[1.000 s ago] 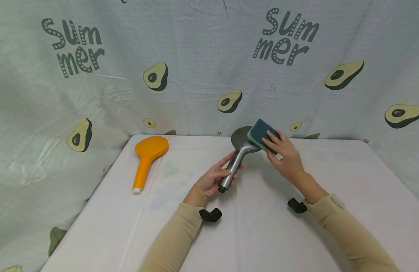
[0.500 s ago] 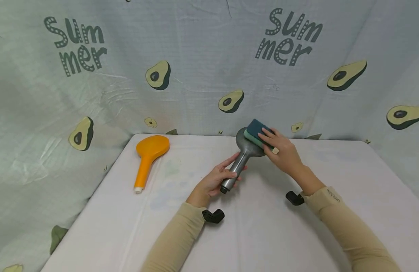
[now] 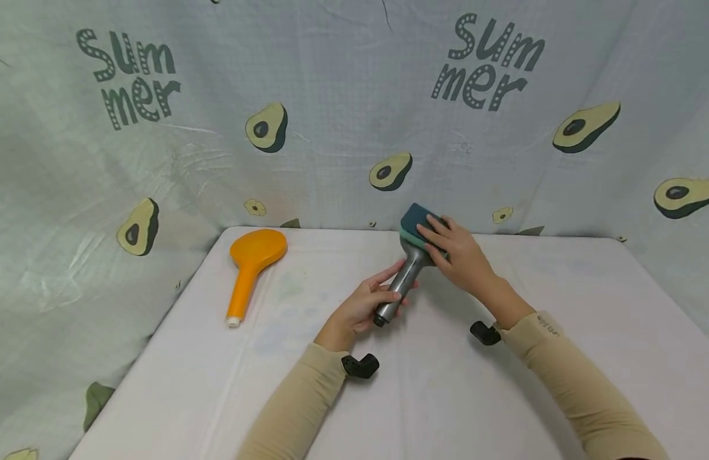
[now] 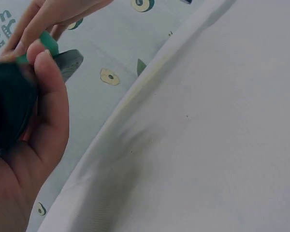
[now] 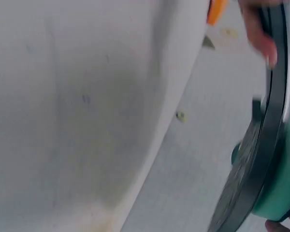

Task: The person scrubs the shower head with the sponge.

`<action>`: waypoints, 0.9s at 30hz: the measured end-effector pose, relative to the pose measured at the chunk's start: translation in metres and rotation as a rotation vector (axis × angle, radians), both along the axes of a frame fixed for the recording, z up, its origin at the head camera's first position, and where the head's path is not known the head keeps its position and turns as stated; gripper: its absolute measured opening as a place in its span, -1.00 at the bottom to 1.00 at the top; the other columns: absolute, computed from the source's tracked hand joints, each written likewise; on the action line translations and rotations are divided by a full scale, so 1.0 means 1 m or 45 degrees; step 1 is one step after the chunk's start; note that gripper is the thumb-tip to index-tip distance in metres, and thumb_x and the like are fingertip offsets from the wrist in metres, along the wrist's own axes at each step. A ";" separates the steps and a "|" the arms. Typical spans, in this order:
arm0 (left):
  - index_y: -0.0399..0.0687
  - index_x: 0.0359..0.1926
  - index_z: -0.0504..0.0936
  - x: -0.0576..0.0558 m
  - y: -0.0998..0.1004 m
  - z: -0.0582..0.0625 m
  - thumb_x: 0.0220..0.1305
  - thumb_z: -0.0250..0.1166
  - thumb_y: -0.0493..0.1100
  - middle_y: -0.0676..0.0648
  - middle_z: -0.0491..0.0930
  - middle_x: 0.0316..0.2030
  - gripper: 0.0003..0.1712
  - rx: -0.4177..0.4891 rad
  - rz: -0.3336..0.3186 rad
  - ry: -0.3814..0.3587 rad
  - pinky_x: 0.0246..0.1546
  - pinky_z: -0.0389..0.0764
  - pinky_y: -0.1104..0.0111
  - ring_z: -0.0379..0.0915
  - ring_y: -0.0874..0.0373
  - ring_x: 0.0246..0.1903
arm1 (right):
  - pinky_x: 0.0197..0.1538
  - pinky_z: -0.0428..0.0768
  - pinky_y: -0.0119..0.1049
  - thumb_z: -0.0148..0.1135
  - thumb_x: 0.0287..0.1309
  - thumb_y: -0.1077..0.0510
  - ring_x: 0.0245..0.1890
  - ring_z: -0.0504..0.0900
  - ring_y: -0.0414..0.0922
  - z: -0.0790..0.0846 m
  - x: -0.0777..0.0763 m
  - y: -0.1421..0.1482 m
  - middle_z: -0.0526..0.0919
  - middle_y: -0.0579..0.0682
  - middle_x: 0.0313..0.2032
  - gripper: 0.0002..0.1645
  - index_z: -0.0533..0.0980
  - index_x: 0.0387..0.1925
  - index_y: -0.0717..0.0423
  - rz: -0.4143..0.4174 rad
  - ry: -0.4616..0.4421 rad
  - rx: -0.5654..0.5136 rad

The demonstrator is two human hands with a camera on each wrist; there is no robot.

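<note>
My left hand (image 3: pixel 362 305) grips the handle of a grey shower head (image 3: pixel 405 281), holding it above the table with its round head tilted up and away. In my right hand (image 3: pixel 460 259) is a sponge (image 3: pixel 421 222) with a dark blue-green top and a lighter green underside. The sponge lies against the back of the shower head and hides most of it. In the right wrist view the green sponge (image 5: pixel 282 176) meets the back of the shower head (image 5: pixel 261 164), whose spray face points the other way. The left wrist view shows my left fingers (image 4: pixel 50 96) curled round the handle.
An orange shower head (image 3: pixel 252 262) with a white threaded end lies at the left of the white table (image 3: pixel 308 409). Behind the table hangs a curtain (image 3: pixel 331 83) printed with avocados and lettering. A black device (image 3: pixel 360 366) is strapped to each wrist.
My right hand has slid the sponge leftwards across the back of the shower head. The shower head shifted slightly right at first, then stayed still in my left hand.
</note>
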State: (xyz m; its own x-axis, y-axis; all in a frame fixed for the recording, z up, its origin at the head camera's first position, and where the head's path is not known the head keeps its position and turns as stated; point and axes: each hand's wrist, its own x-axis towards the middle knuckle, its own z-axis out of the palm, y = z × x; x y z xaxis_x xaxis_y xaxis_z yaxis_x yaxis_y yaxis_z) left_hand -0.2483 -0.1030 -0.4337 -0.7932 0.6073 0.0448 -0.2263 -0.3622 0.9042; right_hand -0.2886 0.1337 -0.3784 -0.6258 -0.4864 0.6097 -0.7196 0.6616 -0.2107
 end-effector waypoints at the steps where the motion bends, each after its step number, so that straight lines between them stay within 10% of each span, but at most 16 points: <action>1: -0.04 0.62 0.05 0.000 0.000 0.000 0.45 -0.01 -0.51 -0.44 0.35 0.37 -0.19 -0.009 0.003 0.004 -0.32 0.64 0.46 0.60 0.22 -0.26 | 0.27 0.37 0.36 0.37 0.26 0.29 0.35 0.36 0.38 -0.001 0.002 -0.004 0.49 0.27 0.32 -0.46 0.56 0.28 0.20 0.058 0.081 0.040; 8: -0.15 0.62 -0.01 -0.002 0.000 0.000 0.46 -0.05 -0.52 -0.52 0.25 0.39 -0.21 -0.064 -0.027 0.039 -0.33 0.62 0.48 0.58 0.26 -0.26 | 0.25 0.42 0.30 0.47 0.10 0.34 0.27 0.47 0.34 -0.001 0.001 -0.012 0.59 0.26 0.21 -0.44 0.63 0.19 0.18 0.203 0.281 0.169; 20: -0.12 0.62 0.02 -0.002 0.001 -0.003 0.41 -0.04 -0.56 -0.48 0.35 0.35 -0.17 -0.029 -0.027 0.053 -0.29 0.62 0.45 0.62 0.24 -0.27 | 0.30 0.39 0.26 0.20 0.45 0.19 0.38 0.34 0.28 0.010 -0.029 0.020 0.40 0.25 0.39 -0.48 0.47 0.37 0.19 -0.241 -0.200 -0.093; 27: -0.07 0.63 0.01 -0.003 0.003 -0.001 0.43 -0.04 -0.56 -0.48 0.32 0.37 -0.17 -0.022 -0.007 0.059 -0.29 0.61 0.45 0.60 0.24 -0.26 | 0.19 0.47 0.30 0.47 0.19 0.21 0.24 0.50 0.33 0.012 -0.021 -0.005 0.58 0.25 0.23 -0.48 0.63 0.20 0.17 -0.057 0.222 0.072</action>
State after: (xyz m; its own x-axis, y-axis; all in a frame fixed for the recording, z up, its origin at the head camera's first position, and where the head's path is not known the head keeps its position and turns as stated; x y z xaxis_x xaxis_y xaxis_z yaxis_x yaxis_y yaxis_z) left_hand -0.2511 -0.1002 -0.4349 -0.7873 0.6125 0.0709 -0.1856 -0.3451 0.9201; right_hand -0.3100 0.1290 -0.3662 -0.5348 -0.4967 0.6835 -0.7114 0.7012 -0.0471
